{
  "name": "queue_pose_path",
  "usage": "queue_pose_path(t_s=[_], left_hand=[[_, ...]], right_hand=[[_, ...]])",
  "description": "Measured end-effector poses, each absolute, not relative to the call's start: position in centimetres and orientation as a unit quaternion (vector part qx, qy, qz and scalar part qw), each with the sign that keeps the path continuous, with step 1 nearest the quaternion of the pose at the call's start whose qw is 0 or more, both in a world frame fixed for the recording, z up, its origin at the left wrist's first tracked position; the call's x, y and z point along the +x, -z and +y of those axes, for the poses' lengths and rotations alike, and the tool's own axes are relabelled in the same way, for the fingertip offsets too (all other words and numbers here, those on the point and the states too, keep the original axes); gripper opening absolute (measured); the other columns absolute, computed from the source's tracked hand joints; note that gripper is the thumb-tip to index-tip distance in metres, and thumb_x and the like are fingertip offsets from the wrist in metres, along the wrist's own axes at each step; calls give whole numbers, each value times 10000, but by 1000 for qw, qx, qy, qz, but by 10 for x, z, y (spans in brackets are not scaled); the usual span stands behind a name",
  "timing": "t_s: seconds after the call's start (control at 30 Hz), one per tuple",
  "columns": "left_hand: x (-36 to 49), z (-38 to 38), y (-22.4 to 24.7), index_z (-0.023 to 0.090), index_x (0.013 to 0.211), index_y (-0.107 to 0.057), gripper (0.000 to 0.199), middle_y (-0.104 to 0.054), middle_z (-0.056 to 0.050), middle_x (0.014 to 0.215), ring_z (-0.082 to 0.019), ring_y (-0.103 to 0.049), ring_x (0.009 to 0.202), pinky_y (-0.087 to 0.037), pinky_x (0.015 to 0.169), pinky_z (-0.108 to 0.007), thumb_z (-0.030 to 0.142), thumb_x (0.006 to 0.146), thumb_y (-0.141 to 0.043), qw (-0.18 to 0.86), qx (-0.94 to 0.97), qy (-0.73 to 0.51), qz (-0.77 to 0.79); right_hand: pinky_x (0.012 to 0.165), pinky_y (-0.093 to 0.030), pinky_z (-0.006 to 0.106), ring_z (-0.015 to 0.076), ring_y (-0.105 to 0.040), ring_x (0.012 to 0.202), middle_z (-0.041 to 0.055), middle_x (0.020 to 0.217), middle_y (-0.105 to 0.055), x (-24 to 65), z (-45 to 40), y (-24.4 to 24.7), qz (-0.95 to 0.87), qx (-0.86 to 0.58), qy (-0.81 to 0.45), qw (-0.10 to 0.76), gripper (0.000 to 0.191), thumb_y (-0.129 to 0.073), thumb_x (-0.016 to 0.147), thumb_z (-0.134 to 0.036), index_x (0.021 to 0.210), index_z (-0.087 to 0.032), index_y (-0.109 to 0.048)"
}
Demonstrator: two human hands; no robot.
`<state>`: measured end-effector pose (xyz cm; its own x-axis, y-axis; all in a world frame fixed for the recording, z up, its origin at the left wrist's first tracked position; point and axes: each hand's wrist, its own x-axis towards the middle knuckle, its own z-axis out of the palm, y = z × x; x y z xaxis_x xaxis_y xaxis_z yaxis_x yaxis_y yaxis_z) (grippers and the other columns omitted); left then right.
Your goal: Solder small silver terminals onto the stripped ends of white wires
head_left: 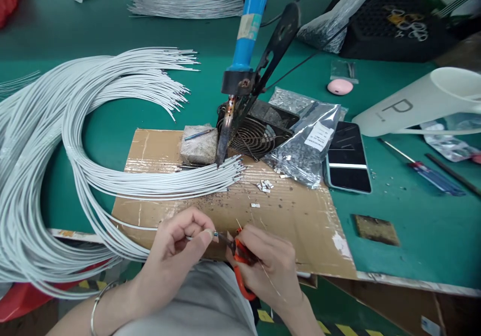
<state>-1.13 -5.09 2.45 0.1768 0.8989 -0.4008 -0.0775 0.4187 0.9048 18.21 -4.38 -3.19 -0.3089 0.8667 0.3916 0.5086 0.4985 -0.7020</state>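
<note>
From the head view, my left hand [186, 243] pinches a thin white cable [141, 228] near its end, fingertips closed. My right hand [266, 263] is curled round orange-handled scissors [244, 271], their tips at that end, above the brown cardboard sheet [300, 230]. A large "P" marks the white plastic jug [402, 105]. The clear plastic bag [296, 160], white-labelled in print too small to read, holds small grey pieces.

One thin white round cable [135, 227], with a small bluish section at its tip; curved, the end pinched in the left hand [184, 243]. One pair of small orange-handled metal scissors [241, 257], gripped in the right hand [268, 263], tilted, blades pointing leftward at the cable tip; blade opening unclear.
</note>
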Motion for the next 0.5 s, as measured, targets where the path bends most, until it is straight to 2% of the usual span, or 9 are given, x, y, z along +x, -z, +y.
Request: queue_pose_path(t_s=[0.5], left_hand=[[-14, -54, -22, 191, 872, -630, 276, -382, 64, 653, -134, -224, 605, -194, 568, -283, 433, 1000, -657, 704, 360, -351, 501]], right_hand=[[498, -251, 252, 102, -283, 528, -67, 610, -354, 188, -44, 34, -798, -417, -194, 389, 369, -634, 876, -50, 658, -222, -390]])
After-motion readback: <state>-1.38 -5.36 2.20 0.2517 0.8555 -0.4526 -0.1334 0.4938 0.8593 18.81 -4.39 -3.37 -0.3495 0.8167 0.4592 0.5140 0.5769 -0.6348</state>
